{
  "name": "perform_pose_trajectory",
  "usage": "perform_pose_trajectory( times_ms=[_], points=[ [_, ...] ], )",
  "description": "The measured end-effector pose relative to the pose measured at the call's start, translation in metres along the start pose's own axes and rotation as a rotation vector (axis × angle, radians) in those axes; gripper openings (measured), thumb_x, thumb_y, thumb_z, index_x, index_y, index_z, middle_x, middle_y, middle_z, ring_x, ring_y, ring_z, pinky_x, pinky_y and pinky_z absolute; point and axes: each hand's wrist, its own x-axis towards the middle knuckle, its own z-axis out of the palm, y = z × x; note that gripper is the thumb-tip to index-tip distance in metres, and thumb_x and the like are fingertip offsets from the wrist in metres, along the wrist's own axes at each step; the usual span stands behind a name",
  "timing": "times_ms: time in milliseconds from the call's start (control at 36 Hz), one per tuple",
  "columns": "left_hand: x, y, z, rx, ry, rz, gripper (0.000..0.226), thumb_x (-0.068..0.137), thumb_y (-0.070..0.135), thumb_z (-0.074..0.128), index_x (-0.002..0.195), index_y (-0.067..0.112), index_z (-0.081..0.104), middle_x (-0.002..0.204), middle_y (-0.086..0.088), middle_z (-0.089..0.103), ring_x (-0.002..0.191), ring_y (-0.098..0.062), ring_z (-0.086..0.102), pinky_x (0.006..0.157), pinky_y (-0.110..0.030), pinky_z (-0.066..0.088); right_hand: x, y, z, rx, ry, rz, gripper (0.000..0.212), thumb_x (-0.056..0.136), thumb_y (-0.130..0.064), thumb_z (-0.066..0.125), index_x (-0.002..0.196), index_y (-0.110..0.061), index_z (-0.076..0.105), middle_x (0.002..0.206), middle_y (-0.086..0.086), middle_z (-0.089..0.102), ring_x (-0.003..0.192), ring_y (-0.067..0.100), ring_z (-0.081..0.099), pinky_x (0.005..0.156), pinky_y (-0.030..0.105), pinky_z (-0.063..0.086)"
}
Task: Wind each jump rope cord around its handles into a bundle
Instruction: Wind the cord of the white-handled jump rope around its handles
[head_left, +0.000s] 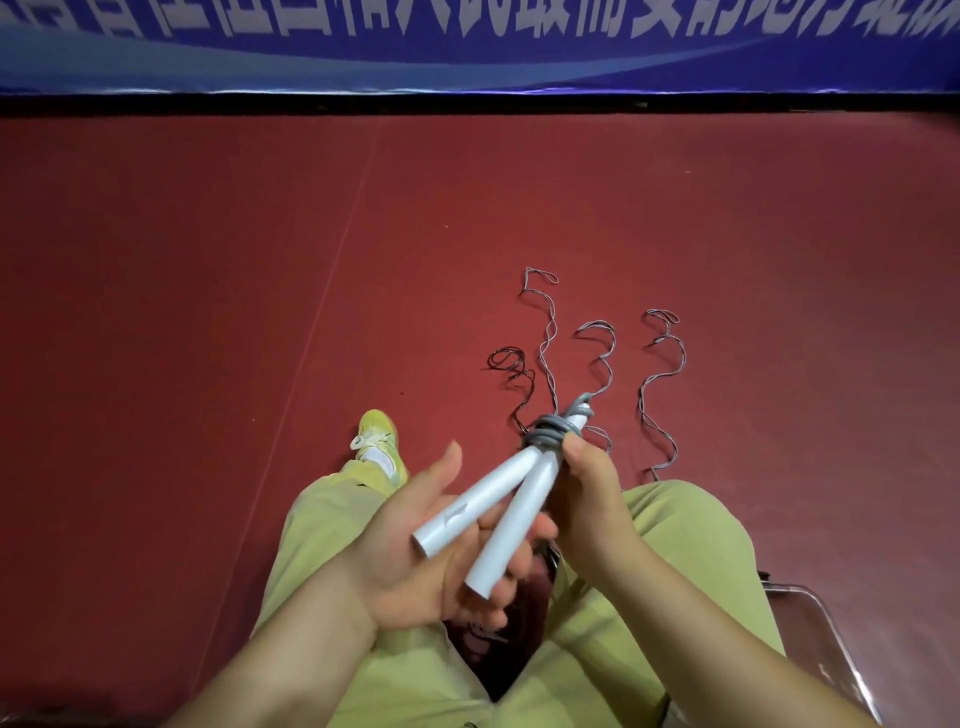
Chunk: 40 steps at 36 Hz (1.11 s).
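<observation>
With the right hand (587, 499) pinching the grey cord (548, 434) coiled round the top of the two white handles (498, 514) above the lap, and the left hand (415, 540) open beneath them, press the handles parallel before winding snugly downward.

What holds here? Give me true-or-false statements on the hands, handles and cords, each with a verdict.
1. The two white handles splay apart at their near ends. True.
2. Grey cord is wound round the handles' far ends. True.
3. The left hand grips both handles in a fist. False: its palm lies open under them.
4. The right hand holds the handles near the wound cord. True.
5. Every cord is already bundled. False: loose cords lie on the red floor.
</observation>
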Motion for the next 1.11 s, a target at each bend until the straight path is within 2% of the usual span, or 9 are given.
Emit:
perform_pose_trajectory(
  times_ms=[111,194,333,417,556,722,833,972,1111],
  points=[
    [-0.005,0.004,0.006,0.036,0.087,0.048,0.061,0.073,0.068,0.052,0.092,0.014,0.074,0.08,-0.011,0.052,0.055,-0.019,0.051,0.055,-0.028,0.031,0.002,0.0,-0.006,-0.16,-0.164,0.0,0.039,0.059,-0.06,0.048,0.058,-0.027,0.068,0.049,-0.01,0.051,0.049,0.003,0.046,0.055,0.023,0.033],
    [-0.007,0.009,0.013,0.166,0.182,0.144,0.049,0.089,0.054,0.035,0.073,0.029,0.074,0.097,-0.016,0.038,0.066,-0.019,0.04,0.058,-0.036,0.013,0.001,-0.002,-0.009,-0.265,-0.226,0.073,0.047,0.081,-0.059,0.04,0.08,-0.019,0.065,0.057,-0.009,0.053,0.053,0.007,0.046,0.053,0.02,0.036],
    [-0.007,0.007,0.004,0.283,0.394,0.162,0.049,0.081,0.054,0.05,0.087,0.01,0.07,0.082,-0.017,0.051,0.051,-0.02,0.045,0.046,-0.025,0.023,0.0,-0.007,-0.012,-0.533,-0.209,0.039,0.057,0.094,-0.056,0.028,0.071,-0.01,0.054,0.054,-0.003,0.049,0.046,0.01,0.04,0.046,0.02,0.033],
    [-0.005,0.005,0.003,0.371,0.512,0.192,0.054,0.077,0.053,0.049,0.087,0.003,0.068,0.063,-0.011,0.054,0.051,-0.022,0.045,0.052,-0.03,0.026,0.002,-0.005,-0.012,-0.591,-0.134,0.028,0.055,0.096,-0.052,0.033,0.056,-0.019,0.051,0.049,-0.003,0.043,0.04,0.011,0.035,0.043,0.022,0.028],
    [-0.006,0.007,0.012,0.458,0.642,0.213,0.042,0.093,0.04,0.052,0.084,0.003,0.069,0.06,-0.008,0.056,0.056,-0.024,0.049,0.056,-0.03,0.036,0.005,0.001,-0.013,-0.615,0.0,0.061,0.059,0.097,-0.05,0.038,0.046,-0.025,0.051,0.046,-0.008,0.037,0.042,0.01,0.03,0.045,0.024,0.026],
    [0.0,0.011,0.001,0.866,0.802,0.264,0.053,0.065,0.067,0.049,0.077,0.018,0.064,0.059,0.009,0.052,0.052,-0.014,0.045,0.062,-0.032,0.036,0.006,0.001,-0.018,-0.6,0.145,0.035,0.048,0.094,-0.043,0.05,0.055,-0.017,0.037,0.045,-0.001,0.034,0.043,0.014,0.029,0.046,0.025,0.024],
    [0.008,0.008,-0.008,1.141,0.895,0.224,0.032,0.07,0.068,0.042,0.061,0.039,0.052,0.048,0.018,0.044,0.053,-0.009,0.041,0.058,-0.03,0.032,0.004,-0.004,-0.017,-0.508,0.123,0.061,0.046,0.094,-0.046,0.046,0.062,-0.014,0.039,0.047,-0.004,0.03,0.043,0.012,0.023,0.044,0.024,0.019],
    [0.008,0.011,-0.007,1.257,0.98,0.187,0.033,0.07,0.068,0.05,0.081,0.037,0.054,0.065,0.015,0.054,0.067,-0.011,0.055,0.062,-0.032,0.04,0.002,-0.009,-0.018,-0.522,0.105,0.116,0.059,0.089,-0.062,0.045,0.069,-0.009,0.06,0.048,-0.006,0.03,0.044,0.012,0.023,0.048,0.026,0.016],
    [0.01,0.009,0.002,1.494,1.08,0.186,0.029,0.073,0.062,0.06,0.092,0.045,0.046,0.086,0.013,0.048,0.08,-0.01,0.051,0.06,-0.029,0.035,0.002,-0.013,-0.014,-0.584,0.135,0.16,0.063,0.071,-0.074,0.047,0.065,-0.012,0.057,0.044,-0.008,0.03,0.04,0.01,0.023,0.043,0.023,0.018]
  ],
)
